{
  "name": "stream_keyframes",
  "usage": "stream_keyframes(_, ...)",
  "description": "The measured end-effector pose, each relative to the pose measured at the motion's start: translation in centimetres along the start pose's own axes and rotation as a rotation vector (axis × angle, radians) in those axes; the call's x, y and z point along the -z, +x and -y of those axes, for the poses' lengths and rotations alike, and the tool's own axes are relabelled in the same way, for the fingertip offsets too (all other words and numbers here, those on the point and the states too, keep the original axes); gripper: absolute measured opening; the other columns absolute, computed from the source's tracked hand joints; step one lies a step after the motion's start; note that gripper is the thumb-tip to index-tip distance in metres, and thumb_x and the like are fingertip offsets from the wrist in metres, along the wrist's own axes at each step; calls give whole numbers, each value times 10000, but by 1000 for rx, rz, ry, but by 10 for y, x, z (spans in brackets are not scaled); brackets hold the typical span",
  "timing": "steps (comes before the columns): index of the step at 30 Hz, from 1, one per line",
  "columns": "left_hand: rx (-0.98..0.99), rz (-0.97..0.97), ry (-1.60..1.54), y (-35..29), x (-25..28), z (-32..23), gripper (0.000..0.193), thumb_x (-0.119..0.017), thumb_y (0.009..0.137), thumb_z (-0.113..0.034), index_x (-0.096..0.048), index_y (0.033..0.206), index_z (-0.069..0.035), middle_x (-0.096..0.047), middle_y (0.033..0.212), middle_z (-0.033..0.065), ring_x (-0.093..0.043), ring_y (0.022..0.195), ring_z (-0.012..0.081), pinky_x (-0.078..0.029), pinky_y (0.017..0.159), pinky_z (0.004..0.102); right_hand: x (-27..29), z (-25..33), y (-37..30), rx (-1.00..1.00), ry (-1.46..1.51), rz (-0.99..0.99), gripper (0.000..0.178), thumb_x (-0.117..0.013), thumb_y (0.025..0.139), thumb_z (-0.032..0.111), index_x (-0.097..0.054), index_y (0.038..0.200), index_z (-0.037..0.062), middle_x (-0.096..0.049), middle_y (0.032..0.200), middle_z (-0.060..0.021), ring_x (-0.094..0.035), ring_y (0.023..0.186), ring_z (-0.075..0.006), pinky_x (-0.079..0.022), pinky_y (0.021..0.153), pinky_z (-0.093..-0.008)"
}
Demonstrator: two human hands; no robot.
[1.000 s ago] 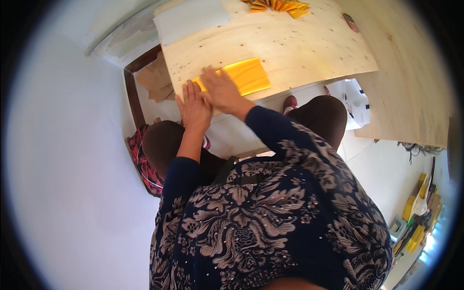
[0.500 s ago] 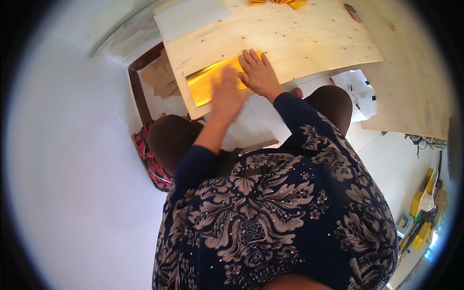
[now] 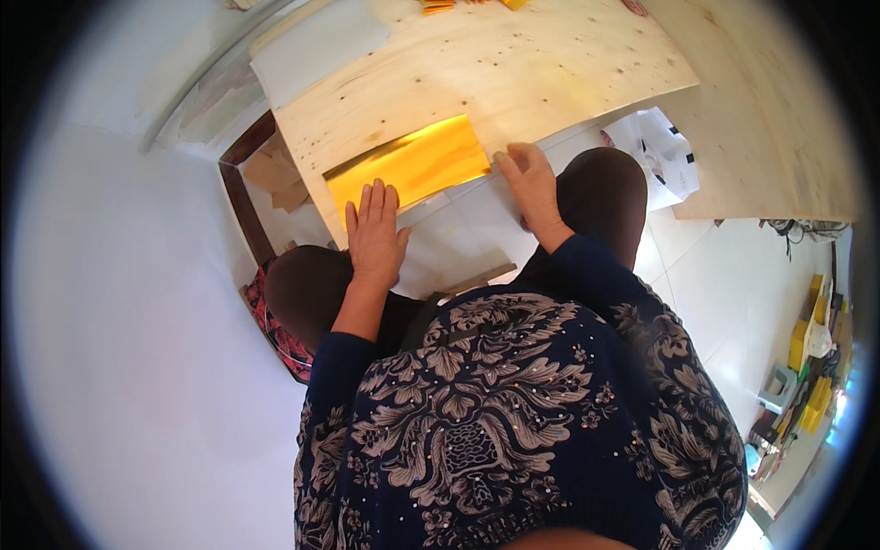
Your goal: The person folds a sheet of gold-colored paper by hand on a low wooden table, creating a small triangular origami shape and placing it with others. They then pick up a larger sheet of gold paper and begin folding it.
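Note:
A glossy gold rectangle of foil-like paper (image 3: 417, 165) lies slantwise near the front edge of the plywood tabletop (image 3: 440, 87). My left hand (image 3: 374, 238) is open, with its fingers stretched out over the sheet's near left edge. Off the sheet's right end, at the table's front edge, is my right hand (image 3: 534, 188). Its fingers are loosely bent, with a gap by the thumb, and I see nothing in them.
Gold-orange pieces (image 3: 440, 5) lie at the table's far side, near a pale grey sheet (image 3: 330, 50). Brown cardboard (image 3: 275, 179) is left of the table. A white bag (image 3: 674, 160) stands right of my knee. A second plywood surface (image 3: 770, 119) is at right.
My left hand has drawn back from the sheet's middle to its near left edge. My right hand has lifted off the sheet's right part and moved right, toward me.

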State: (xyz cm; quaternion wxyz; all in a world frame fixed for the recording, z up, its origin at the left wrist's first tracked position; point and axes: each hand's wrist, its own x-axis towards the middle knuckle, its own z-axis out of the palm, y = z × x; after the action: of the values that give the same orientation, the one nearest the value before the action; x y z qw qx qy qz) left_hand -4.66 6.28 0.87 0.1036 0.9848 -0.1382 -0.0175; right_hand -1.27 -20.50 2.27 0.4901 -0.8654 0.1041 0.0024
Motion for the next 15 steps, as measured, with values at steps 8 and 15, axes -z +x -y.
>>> stream_keyframes(8,-62,-26,-38,-25,10,-8,728,-749,792,-305,-440,1388,-24,-397,1481,173,-327,1399,342,-214,1146,528,-19,-5,-9,-465,638,233,388,-699,870,364,-664,1038,16,-669,914,-59,-614,903,-144,-481,795,-306)
stream_keyframes(15,-161,-418,-369,24,95,-40,729,-794,747,-368,-528,1308,13,-515,1361,224,-437,1310,376,-300,1104,494,29,54,-52,138,401,204,201,-719,866,162,-671,960,-9,-657,817,-29,-572,734,-82,-466,659,-236)
